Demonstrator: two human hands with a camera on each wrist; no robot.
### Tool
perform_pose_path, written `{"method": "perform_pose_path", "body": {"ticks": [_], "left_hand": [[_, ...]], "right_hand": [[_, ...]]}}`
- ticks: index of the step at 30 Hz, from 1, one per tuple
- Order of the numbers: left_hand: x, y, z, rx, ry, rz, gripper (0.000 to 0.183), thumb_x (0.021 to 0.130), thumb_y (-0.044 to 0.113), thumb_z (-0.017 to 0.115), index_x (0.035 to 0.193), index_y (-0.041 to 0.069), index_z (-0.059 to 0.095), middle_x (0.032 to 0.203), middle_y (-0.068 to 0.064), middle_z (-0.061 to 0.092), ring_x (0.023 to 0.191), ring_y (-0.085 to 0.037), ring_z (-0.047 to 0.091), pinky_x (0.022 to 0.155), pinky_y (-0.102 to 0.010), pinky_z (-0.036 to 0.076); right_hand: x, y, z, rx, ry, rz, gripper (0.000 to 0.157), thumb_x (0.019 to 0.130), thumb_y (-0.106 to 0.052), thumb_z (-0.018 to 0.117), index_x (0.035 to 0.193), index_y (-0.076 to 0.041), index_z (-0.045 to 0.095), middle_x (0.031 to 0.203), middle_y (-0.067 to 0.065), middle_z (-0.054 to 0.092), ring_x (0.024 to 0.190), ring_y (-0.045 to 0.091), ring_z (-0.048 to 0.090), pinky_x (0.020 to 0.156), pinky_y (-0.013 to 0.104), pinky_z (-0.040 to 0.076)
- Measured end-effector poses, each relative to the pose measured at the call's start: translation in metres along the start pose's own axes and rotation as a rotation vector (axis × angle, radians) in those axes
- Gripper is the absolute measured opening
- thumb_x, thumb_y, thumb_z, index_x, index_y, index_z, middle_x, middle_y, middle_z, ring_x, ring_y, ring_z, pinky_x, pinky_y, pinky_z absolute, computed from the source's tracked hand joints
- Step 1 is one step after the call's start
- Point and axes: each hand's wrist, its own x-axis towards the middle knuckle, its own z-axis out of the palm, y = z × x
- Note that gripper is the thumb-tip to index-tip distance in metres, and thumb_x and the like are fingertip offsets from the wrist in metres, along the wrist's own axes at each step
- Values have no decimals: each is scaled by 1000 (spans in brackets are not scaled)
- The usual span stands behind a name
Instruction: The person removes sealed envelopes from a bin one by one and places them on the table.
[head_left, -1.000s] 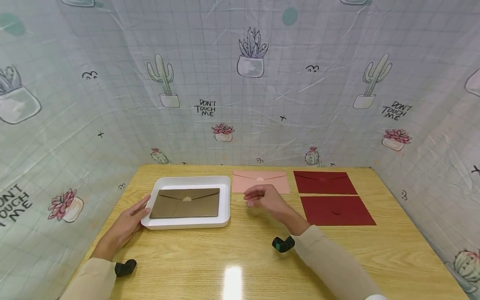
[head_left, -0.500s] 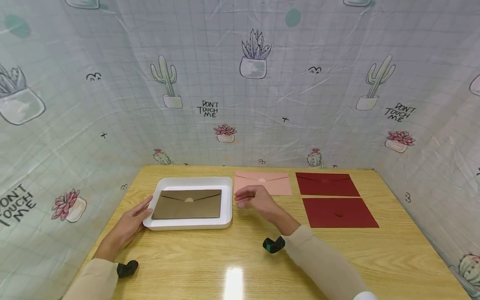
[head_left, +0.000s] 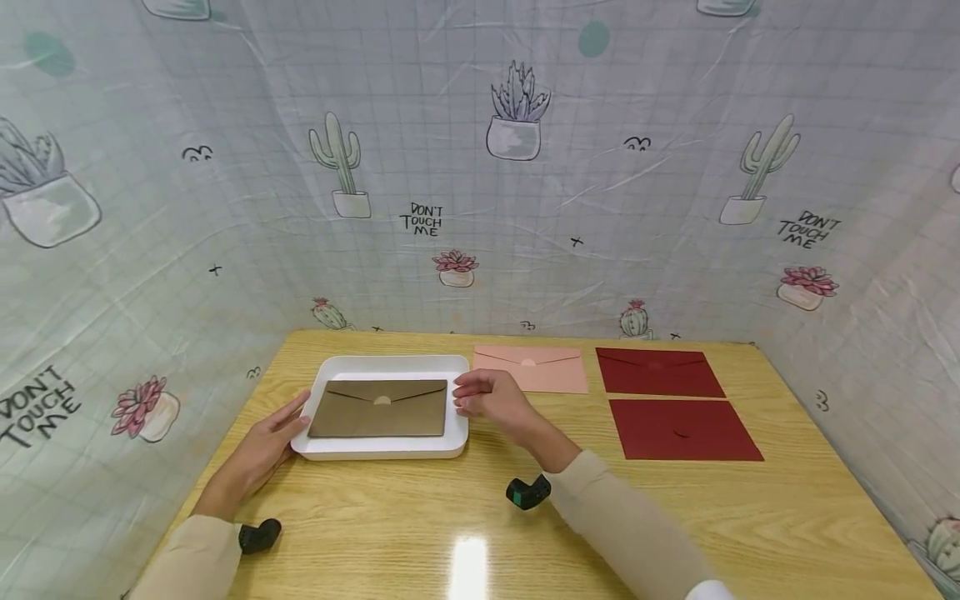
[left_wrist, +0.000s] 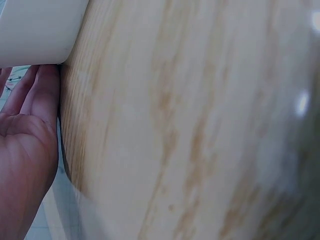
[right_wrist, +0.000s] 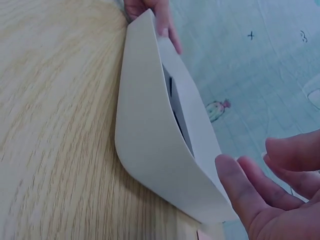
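A white tray [head_left: 390, 451] stands on the table at the left, with a gold-brown envelope [head_left: 382, 410] lying flap side up in it. My left hand [head_left: 258, 454] grips the tray's left end, the thumb over the rim and the fingers along the outer wall. In the left wrist view, those fingers reach up to the tray's corner [left_wrist: 40, 30]. My right hand [head_left: 498, 406] hovers at the tray's right rim with loosely bent fingers, holding nothing. The right wrist view shows its fingertips close to the tray wall [right_wrist: 145, 110]; whether they touch it I cannot tell.
A pink envelope [head_left: 555, 375] lies behind my right hand, partly covered by it. Two dark red envelopes, one farther back [head_left: 660, 375] and one nearer [head_left: 682, 437], lie to the right. A printed cloth [head_left: 570, 192] surrounds the table [head_left: 375, 517] at back and sides.
My right hand has moved left, from in front of the pink envelope to the tray's right rim. The left hand stays on the tray, and the view has shifted slightly.
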Motion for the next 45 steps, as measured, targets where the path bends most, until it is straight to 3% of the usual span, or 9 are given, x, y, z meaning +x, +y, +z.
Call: {"method": "perform_pose_path", "body": {"ticks": [9, 14, 20, 25, 31, 37, 45], "left_hand": [[1, -1, 1, 0, 7, -2, 68, 113, 27, 47, 169, 19, 10, 175, -22, 5, 161, -47, 11, 123, -54, 26], [1, -1, 1, -1, 9, -2, 68, 113, 27, 47, 169, 19, 10, 175, -21, 4, 161, -46, 10, 124, -55, 25], [2, 0, 0, -1, 8, -3, 68, 113, 26, 47, 169, 19, 9, 175, -22, 4, 160, -47, 11, 123, -54, 26], [2, 1, -1, -8, 4, -4, 69, 113, 27, 48, 169, 19, 10, 175, -21, 3, 161, -47, 10, 123, -54, 25], [1, 2, -1, 3, 3, -12, 70, 112, 29, 49, 169, 19, 9, 175, -21, 3, 161, -47, 10, 123, -53, 25], [0, 2, 0, 0, 7, -5, 69, 112, 30, 48, 169, 20, 10, 175, -21, 4, 161, -46, 11, 122, -52, 25], [0, 0, -1, -1, 19, -4, 69, 112, 31, 49, 169, 21, 11, 175, -21, 6, 160, -47, 12, 122, -53, 27]], "right_hand": [[7, -1, 15, 47, 33, 42, 30, 99, 9, 57, 129, 11, 63, 129, 34, 62, 119, 42, 67, 96, 37, 62], [12, 0, 22, 72, 49, 70, 34, 108, -7, 52, 137, 10, 57, 142, 32, 55, 133, 47, 58, 105, 42, 58], [14, 0, 30, 121, 49, 91, 53, 115, -29, 37, 153, 8, 43, 160, 29, 40, 148, 47, 42, 122, 52, 42], [16, 1, 40, 160, 35, 99, 66, 115, -43, 28, 157, 8, 35, 168, 28, 29, 158, 46, 26, 129, 56, 24], [20, 4, 52, 245, 91, 133, 71, 114, -47, 25, 160, 7, 28, 172, 28, 17, 161, 47, 12, 132, 59, 11], [21, 5, 56, 313, 76, 143, 76, 113, -52, 21, 164, 5, 19, 174, 28, 4, 162, 46, 0, 132, 59, 5], [17, 3, 59, 353, 37, 110, 76, 114, -48, 25, 165, 5, 8, 174, 25, 5, 163, 41, -3, 133, 58, 0]]}}
